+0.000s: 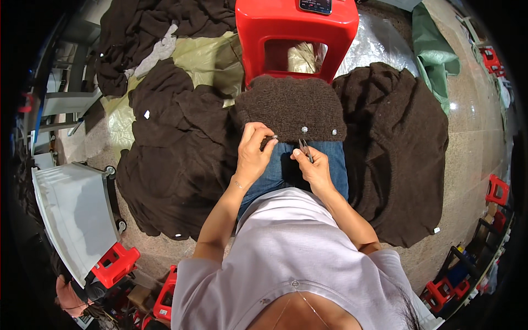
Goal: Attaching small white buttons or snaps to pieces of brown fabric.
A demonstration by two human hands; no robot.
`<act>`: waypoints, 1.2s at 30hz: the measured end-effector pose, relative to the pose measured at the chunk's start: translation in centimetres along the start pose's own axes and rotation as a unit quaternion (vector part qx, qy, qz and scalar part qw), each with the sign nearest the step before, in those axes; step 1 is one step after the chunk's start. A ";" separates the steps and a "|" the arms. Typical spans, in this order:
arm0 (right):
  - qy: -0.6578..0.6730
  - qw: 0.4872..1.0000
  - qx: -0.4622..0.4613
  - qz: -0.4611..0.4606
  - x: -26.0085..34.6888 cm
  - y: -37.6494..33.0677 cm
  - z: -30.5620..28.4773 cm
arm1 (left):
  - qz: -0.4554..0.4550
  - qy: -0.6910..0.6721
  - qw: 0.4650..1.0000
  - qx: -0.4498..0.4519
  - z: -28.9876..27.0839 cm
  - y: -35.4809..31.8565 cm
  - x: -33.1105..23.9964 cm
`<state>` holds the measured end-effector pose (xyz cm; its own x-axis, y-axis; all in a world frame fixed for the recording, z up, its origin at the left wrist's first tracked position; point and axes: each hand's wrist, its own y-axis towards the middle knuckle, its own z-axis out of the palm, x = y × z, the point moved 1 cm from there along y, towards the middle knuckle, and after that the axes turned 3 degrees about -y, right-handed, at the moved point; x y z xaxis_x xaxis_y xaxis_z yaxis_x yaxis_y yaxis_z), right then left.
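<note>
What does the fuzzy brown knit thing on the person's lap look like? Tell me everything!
The knit piece is dark brown, woolly-looking and softly bunched, lying across thighs in blue jeans, with a red stool just beyond. Two round, shiny, silvery buttons sit near its close edge. The left hand pinches that edge near its left end, by another shiny bit. The right hand holds small snips beside the edge; I can't tell if they touch.

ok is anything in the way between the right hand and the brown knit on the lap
Nothing visible blocks it: only the metal snips in the right hand point toward the near edge of the brown knit. The left hand pinches that edge farther left.
</note>
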<state>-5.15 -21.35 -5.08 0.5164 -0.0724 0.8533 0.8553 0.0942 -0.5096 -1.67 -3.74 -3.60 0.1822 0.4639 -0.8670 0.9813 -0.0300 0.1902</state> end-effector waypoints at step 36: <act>-0.122 0.977 -0.066 -0.164 0.4 4.0 2.0 | 0.070 0.023 0.997 -0.020 -0.6 -1.5 1.6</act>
<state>-1.65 -18.97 -6.55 0.2018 0.1628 0.9658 0.9794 -0.0238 -0.2006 -2.87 -2.41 -5.04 0.3136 0.4977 -0.8086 0.9428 -0.0620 0.3275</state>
